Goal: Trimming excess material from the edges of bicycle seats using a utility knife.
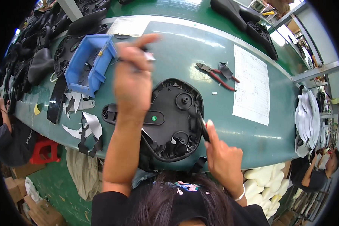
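Approx. L-R saddle (171, 121), nose (108, 114) L

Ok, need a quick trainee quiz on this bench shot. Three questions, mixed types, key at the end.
1. Where do the red-handled pliers lie?
a) on the floor
b) on the green table, to the right of the black saddle-shaped part
c) on top of the black saddle-shaped part

2. True or false: the blue bin is to the left of the black saddle-shaped part.

3. Fill in: the person's ____ hand holds a slim tool at the edge of the black saddle-shaped part.

Key:
1. b
2. True
3. right (the right hand)
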`<state>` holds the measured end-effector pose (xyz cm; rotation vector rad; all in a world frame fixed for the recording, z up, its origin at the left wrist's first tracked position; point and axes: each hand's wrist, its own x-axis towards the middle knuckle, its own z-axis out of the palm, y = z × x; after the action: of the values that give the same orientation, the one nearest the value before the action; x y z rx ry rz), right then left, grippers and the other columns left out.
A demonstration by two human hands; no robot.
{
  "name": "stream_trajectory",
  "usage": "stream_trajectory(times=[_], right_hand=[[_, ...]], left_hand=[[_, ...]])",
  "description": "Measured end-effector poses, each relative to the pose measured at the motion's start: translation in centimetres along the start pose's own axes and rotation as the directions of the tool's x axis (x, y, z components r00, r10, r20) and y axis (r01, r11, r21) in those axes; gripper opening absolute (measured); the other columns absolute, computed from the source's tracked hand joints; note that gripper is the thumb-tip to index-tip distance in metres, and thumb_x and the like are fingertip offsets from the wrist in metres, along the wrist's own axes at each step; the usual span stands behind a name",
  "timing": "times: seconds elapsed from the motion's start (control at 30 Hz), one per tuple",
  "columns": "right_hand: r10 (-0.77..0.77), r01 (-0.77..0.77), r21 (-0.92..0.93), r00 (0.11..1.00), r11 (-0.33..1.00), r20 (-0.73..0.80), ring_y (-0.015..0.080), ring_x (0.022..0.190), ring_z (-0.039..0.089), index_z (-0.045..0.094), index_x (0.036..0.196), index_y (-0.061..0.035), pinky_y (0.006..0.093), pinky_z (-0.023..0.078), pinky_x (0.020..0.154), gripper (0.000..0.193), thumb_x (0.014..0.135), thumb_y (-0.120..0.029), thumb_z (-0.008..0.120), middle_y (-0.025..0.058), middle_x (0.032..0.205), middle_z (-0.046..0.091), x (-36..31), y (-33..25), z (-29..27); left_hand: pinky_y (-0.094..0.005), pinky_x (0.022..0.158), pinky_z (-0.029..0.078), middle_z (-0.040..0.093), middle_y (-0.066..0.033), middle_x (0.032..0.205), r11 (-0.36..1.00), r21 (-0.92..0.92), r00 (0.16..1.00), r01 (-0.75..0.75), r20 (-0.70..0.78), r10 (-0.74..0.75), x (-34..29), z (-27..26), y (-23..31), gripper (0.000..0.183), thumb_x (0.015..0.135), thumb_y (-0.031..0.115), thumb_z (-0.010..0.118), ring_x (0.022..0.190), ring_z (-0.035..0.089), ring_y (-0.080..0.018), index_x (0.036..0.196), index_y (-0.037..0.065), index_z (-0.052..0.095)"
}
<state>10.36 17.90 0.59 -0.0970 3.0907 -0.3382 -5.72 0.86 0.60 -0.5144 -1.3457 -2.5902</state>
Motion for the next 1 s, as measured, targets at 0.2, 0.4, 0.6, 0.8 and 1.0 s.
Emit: stream_trajectory(times=[0.2,0.4,0.6,0.8,1.0], right_hand=[[-0.075,0.073,-0.121,0.997,0.990,-0.018,0.0296,0.048,0.053,0.048,0.134,-0.0223,0.0408,0.036,0.046,0.051,0.085,-0.015,0.060,0.0081,0.058,0.055,3.7,1.7,-1.5],[-0.170,0.162,-0.141,0.984,0.977,-0.046,0.0279,0.047,0.052,0.050,0.133,-0.0214,0.0386,0.036,0.046,0.049,0.085,-0.018,0.059,0.0066,0.055,0.053,6.5,2.4,-1.2],[-0.258,0.262,-0.143,0.965,0.955,0.046,0.0260,0.044,0.054,0.051,0.131,-0.0203,0.0375,0.037,0.044,0.046,0.086,-0.022,0.059,0.0078,0.053,0.054,4.1,2.2,-2.9],[-0.464,0.490,-0.188,0.870,0.851,0.166,0.0242,0.052,0.053,0.054,0.128,-0.0324,0.0353,0.039,0.055,0.047,0.085,-0.017,0.060,0.0056,0.058,0.053,11.2,6.1,-5.0],[-0.489,0.543,-0.328,0.840,0.773,0.236,0.0205,0.044,0.039,0.053,0.130,-0.0320,0.0346,0.031,0.053,0.046,0.086,-0.021,0.060,0.0018,0.052,0.041,7.3,4.2,-6.1]], left_hand=[[-0.0316,0.073,0.039,0.058,-0.0049,0.062,0.323,0.832,0.799,-0.451,0.538,-0.270,-1.1,-3.0,-0.3,0.018,0.085,0.024,0.059,0.062,0.049,-0.0227,0.081,0.007,0.064],[-0.0342,0.068,0.039,0.057,-0.0058,0.066,-0.013,0.723,0.709,-0.691,0.673,-0.212,0.1,-2.7,-1.5,0.015,0.075,0.022,0.072,0.066,0.052,-0.0236,0.074,0.008,0.067],[-0.0275,0.078,0.041,0.062,-0.0079,0.082,0.907,0.289,0.927,0.306,-0.307,-0.215,2.3,-6.4,-2.3,0.026,0.078,0.026,0.074,0.080,0.053,-0.0167,0.080,0.001,0.069],[-0.0312,0.094,0.036,0.061,-0.0052,0.074,0.730,0.554,0.899,0.401,-0.083,-0.430,-6.4,-4.2,2.8,0.043,0.098,0.032,0.040,0.090,0.053,-0.0148,0.119,-0.001,0.058],[-0.0310,0.076,0.043,0.053,-0.0037,0.062,0.992,-0.084,0.986,0.096,0.147,-0.083,-3.8,-7.2,6.3,0.047,0.101,0.023,0.034,0.072,0.048,-0.0166,0.059,0.009,0.050]])
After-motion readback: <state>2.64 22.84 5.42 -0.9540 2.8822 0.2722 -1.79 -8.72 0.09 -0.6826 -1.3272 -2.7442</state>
